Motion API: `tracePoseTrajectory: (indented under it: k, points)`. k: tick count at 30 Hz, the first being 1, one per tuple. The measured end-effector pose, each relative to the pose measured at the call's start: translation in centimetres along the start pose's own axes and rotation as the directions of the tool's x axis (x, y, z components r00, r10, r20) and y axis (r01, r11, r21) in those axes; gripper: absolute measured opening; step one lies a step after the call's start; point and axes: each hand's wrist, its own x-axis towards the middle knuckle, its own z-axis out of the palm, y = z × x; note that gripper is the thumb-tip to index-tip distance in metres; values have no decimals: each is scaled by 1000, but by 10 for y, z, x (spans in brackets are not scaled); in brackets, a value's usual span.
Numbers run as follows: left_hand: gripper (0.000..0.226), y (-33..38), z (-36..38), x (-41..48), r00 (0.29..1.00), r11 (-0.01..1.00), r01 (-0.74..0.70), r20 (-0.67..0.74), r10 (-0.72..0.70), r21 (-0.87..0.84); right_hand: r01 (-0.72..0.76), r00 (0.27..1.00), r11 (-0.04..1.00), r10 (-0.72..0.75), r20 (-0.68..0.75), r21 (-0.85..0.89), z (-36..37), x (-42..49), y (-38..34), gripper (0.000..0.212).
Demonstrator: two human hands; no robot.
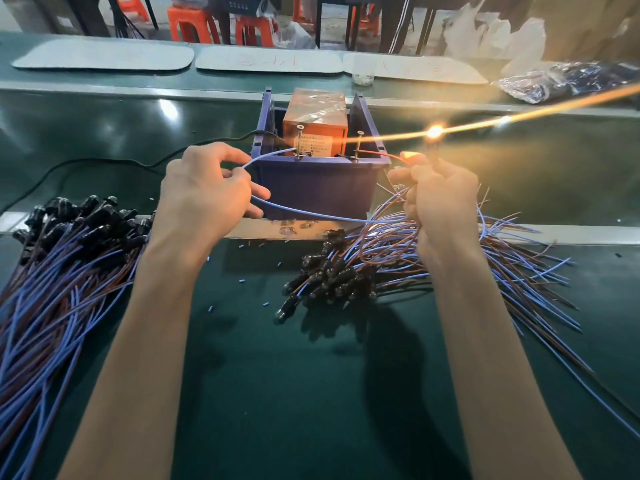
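We seem mid-test: our left hand point(207, 188) pinches the blue lead point(311, 213) at the screw point(298, 142), our right hand point(440, 199) clasps the glowing lamp point(434, 133), due aside next.

Green bench point(277, 375) carries a left heap of wired lamps point(59, 258), a right heap point(346, 275) (leads fanning outward), a blue bin point(318, 188) behind, a black cable point(104, 164), white mats point(104, 55) far back
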Motion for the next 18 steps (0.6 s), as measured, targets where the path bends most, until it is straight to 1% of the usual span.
tracePoseTrajectory:
  k: [3, 6, 7, 8, 9, 10, 11, 12, 13, 15, 17, 18]
  points:
    - [26, 0, -1, 1, 1000, 1000, 6, 8, -6, 1, -28, 1000, 999, 29, -12, 38, 0, 1, -1, 28]
    - [27, 0, -4, 4, 1000, 1000, 24, 15, -24, 2, -91, 995, 975, 98, -26, 200, -3, 5, -6, 21]
    - [27, 0, -6, 5, 1000, 1000, 27, 15, -27, 11, -97, 995, 974, 103, -16, 206, -4, 6, -7, 20]
    - [28, -1, -8, 6, 999, 999, 28, 17, -28, 26, -87, 996, 987, 89, -5, 135, -7, 8, -8, 21]
    - [29, -3, -10, 8, 999, 999, 27, 25, -28, 47, -57, 998, 998, 57, 7, -20, -9, 9, -8, 23]
    - [30, -5, -12, 9, 999, 997, 27, 37, -30, 66, -8, 1000, 981, 12, 16, -192, -13, 10, -8, 26]
    - [32, -7, -15, 10, 998, 996, 29, 55, -33, 79, 44, 999, 949, -38, 28, -312, -16, 11, -8, 30]
    - [32, -9, -17, 11, 996, 996, 31, 78, -38, 87, 78, 997, 934, -69, 38, -350, -19, 11, -9, 31]
    - [32, -11, -20, 12, 993, 996, 36, 105, -45, 85, 88, 996, 943, -78, 43, -322, -22, 10, -10, 32]
    - [25, -21, -27, 15, 984, 996, 60, 163, -69, 60, 104, 994, 974, -105, 9, -200, -27, 8, -14, 28]
    - [17, -36, -36, 20, 969, 989, 121, 206, -136, 84, 187, 977, 977, -196, -86, -101, -30, 7, -21, 23]
    - [14, -45, -40, 22, 962, 981, 154, 207, -176, 121, 250, 955, 966, -258, -144, -72, -32, 8, -25, 21]
